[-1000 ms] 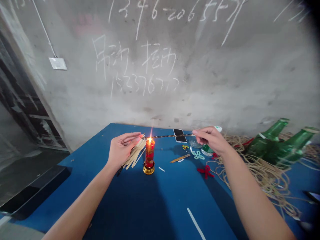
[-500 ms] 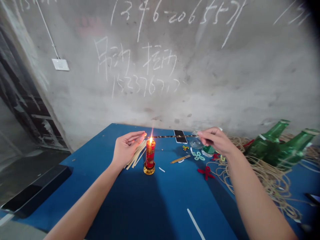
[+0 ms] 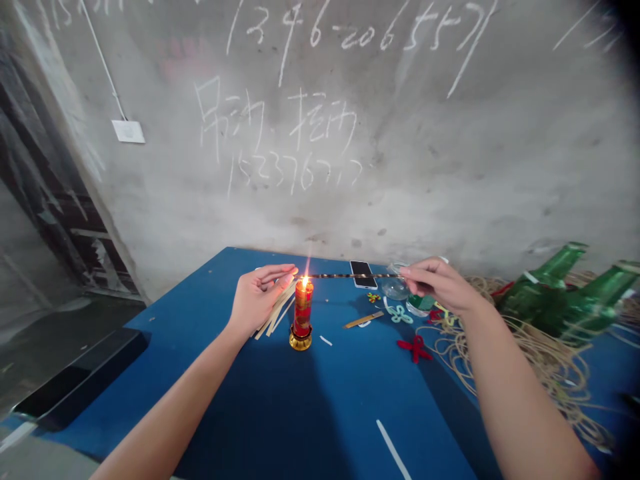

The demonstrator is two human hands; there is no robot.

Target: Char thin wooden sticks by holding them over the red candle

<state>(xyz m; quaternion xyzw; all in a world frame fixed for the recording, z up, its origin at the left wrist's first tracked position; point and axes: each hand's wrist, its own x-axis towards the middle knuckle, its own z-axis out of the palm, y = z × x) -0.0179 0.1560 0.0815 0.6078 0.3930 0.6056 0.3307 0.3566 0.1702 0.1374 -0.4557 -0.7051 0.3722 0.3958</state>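
Observation:
A red candle (image 3: 301, 315) in a gold base burns on the blue table (image 3: 280, 400). Over its flame I hold a thin dark strip (image 3: 350, 275) level. My left hand (image 3: 261, 297) pinches the strip's left end, right beside the flame. My right hand (image 3: 437, 283) pinches its right end. Both hands hover above the table. A bundle of pale flat strips (image 3: 274, 312) lies under my left hand.
A phone (image 3: 361, 273) lies face up behind the strip. Small knotted cord pieces, red (image 3: 414, 347) and teal (image 3: 399, 313), sit near a glass dish (image 3: 395, 288). Tangled straw rope (image 3: 545, 360) and green bottles (image 3: 555, 283) fill the right side. A concrete wall stands behind.
The strip has shifted slightly to the right over the flame, and both hands moved with it. The view has drifted a little.

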